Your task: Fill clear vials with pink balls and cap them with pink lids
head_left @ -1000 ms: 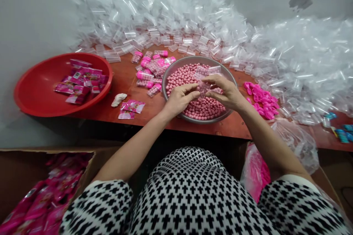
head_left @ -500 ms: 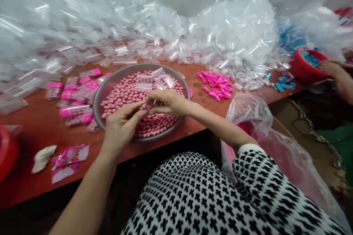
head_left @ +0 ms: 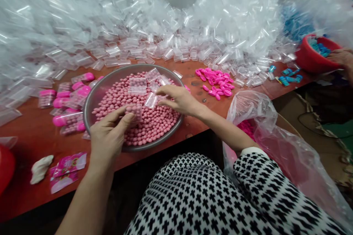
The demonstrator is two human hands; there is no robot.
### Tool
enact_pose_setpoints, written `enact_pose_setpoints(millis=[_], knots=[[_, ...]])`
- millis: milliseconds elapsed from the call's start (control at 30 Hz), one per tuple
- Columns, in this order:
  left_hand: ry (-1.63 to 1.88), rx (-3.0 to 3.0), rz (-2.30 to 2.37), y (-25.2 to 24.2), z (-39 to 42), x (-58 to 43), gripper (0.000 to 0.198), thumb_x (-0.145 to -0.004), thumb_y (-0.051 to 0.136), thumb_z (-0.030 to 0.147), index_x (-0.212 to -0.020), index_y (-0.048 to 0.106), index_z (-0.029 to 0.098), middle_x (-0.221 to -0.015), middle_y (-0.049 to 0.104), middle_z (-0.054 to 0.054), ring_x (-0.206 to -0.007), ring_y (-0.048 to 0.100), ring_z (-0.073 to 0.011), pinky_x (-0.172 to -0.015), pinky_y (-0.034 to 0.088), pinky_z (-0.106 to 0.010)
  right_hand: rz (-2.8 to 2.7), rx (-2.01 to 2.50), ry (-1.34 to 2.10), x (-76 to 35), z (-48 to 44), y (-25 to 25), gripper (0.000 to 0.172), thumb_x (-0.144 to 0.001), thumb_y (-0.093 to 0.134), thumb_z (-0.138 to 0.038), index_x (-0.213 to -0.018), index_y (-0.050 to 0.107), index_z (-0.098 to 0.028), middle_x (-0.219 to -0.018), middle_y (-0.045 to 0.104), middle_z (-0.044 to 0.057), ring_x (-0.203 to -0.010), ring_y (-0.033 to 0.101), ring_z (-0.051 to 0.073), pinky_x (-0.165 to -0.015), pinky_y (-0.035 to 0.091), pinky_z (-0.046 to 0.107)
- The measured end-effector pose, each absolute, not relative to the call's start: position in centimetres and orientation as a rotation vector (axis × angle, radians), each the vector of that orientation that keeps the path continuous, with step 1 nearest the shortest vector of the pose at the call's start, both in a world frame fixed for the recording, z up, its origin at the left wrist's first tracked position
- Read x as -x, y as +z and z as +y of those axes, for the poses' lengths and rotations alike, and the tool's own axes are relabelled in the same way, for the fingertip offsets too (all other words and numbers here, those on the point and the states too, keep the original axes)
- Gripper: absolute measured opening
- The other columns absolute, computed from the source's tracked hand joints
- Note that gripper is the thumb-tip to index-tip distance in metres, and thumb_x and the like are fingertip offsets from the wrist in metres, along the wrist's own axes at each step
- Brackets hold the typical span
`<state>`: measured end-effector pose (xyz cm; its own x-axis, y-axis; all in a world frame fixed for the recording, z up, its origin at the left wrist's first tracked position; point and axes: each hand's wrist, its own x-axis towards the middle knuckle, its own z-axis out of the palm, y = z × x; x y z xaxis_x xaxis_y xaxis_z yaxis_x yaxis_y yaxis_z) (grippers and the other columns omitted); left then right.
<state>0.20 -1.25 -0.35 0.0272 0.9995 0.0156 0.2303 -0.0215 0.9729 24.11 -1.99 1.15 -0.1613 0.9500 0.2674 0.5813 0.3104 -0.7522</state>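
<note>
A metal bowl (head_left: 95,93) full of pink candy balls (head_left: 154,121) sits on the red table in front of me. My left hand (head_left: 109,136) is closed on a small clear tube (head_left: 134,111) filled with pink balls, held over the bowl's near side. My right hand (head_left: 180,99) reaches across the bowl, its fingers pinching an empty clear tube (head_left: 151,100). Two more empty tubes (head_left: 138,84) lie on the candy at the far side.
A huge heap of empty clear tubes (head_left: 132,25) covers the back of the table. Filled tubes with pink caps (head_left: 66,101) lie left of the bowl, loose pink caps (head_left: 216,82) right of it. Another person's hand (head_left: 342,58) rests at a red bowl of blue caps (head_left: 314,57). A plastic bag (head_left: 264,136) hangs by my right knee.
My hands have parted: the left keeps the filled tube and has drawn back, the right has reached out to an empty tube. My head has turned right.
</note>
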Motion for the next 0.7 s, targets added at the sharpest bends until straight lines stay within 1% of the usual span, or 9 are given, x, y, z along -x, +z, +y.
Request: enact_pose_setpoints(millis=[100,167,233,300,400,500,567,633,700], knots=[[1.133,-1.321,1.27,-0.2,-1.3,-0.4,0.03,-0.073,0.085,0.034,-0.101,0.08,0.025,-0.09,0.08,0.003,-0.079,0.076,-0.0218,-0.08,0.068,-0.041,-1.672,1.71,0.395,-29.8,-1.2,0.8,0.019,-0.094,0.055,-0.022,-0.103,0.072,-0.019,-0.109,0.076,0.004,-0.101,0.067,0.019,-0.092,0.049,0.031],[1.144,-1.329,1.249,-0.1,-1.4,-0.5,0.032,-0.072,0.086,0.033,-0.101,0.08,0.023,-0.091,0.08,0.002,-0.078,0.076,-0.0214,-0.081,0.068,-0.04,-1.584,2.049,0.282,-33.8,-0.1,0.3,0.025,-0.092,0.053,-0.021,-0.103,0.074,-0.015,-0.107,0.076,0.008,-0.1,0.067,0.02,-0.09,0.046,0.03],[1.138,-1.34,1.251,0.0,-1.5,-0.6,0.033,-0.072,0.085,0.034,-0.102,0.08,0.022,-0.091,0.08,0.001,-0.077,0.076,-0.0213,-0.081,0.068,-0.039,-1.589,2.336,0.217,-36.8,1.3,-0.4,0.031,-0.095,0.049,-0.023,-0.111,0.074,-0.013,-0.113,0.076,0.011,-0.103,0.066,0.022,-0.09,0.045,0.03],[1.137,-1.334,1.251,0.0,-1.7,-0.7,0.033,-0.072,0.085,0.035,-0.101,0.08,0.021,-0.091,0.08,0.0,-0.076,0.076,-0.0212,-0.08,0.068,-0.039,-1.603,2.491,0.172,-38.4,2.9,-1.2,0.036,-0.097,0.047,-0.027,-0.119,0.072,-0.014,-0.12,0.074,0.013,-0.109,0.064,0.024,-0.092,0.044,0.031],[1.161,-1.3,1.224,0.0,-1.7,-0.7,0.035,-0.071,0.086,0.037,-0.101,0.08,0.02,-0.094,0.08,-0.002,-0.08,0.076,-0.0212,-0.083,0.067,-0.038,-1.584,2.586,0.142,-38.6,5.1,-2.3,0.038,-0.097,0.049,-0.027,-0.123,0.071,-0.01,-0.125,0.071,0.021,-0.115,0.063,0.029,-0.094,0.044,0.036],[1.176,-1.279,1.169,-0.2,-1.6,-0.5,0.043,-0.071,0.085,0.044,-0.104,0.079,0.018,-0.102,0.08,-0.005,-0.088,0.076,-0.0227,-0.087,0.066,-0.039,-1.581,2.651,0.15,-38.0,6.0,-3.2,0.037,-0.095,0.051,-0.024,-0.12,0.072,-0.006,-0.123,0.07,0.027,-0.114,0.065,0.032,-0.092,0.045,0.038],[1.144,-1.323,1.139,-0.4,-1.5,-0.3,0.047,-0.072,0.083,0.049,-0.106,0.078,0.016,-0.106,0.079,-0.008,-0.093,0.075,-0.025,-0.09,0.064,-0.04,-1.617,2.641,0.157,-38.0,5.7,-3.5,0.035,-0.093,0.053,-0.023,-0.116,0.073,-0.006,-0.12,0.071,0.027,-0.112,0.066,0.031,-0.09,0.046,0.037],[1.121,-1.408,1.111,-0.5,-1.4,-0.2,0.047,-0.075,0.08,0.05,-0.105,0.078,0.014,-0.107,0.079,-0.011,-0.098,0.074,-0.0268,-0.094,0.061,-0.041,-1.69,2.576,0.163,-38.3,5.0,-3.7,0.029,-0.091,0.057,-0.023,-0.109,0.075,-0.009,-0.113,0.074,0.024,-0.106,0.068,0.03,-0.086,0.047,0.036],[1.133,-1.488,1.069,-0.7,-1.2,-0.2,0.045,-0.079,0.077,0.05,-0.106,0.078,0.014,-0.106,0.079,-0.011,-0.1,0.074,-0.0269,-0.096,0.06,-0.04,-1.804,2.453,0.187,-38.8,4.1,-3.8,0.018,-0.086,0.064,-0.023,-0.092,0.077,-0.012,-0.096,0.077,0.019,-0.091,0.069,0.028,-0.079,0.047,0.034]])
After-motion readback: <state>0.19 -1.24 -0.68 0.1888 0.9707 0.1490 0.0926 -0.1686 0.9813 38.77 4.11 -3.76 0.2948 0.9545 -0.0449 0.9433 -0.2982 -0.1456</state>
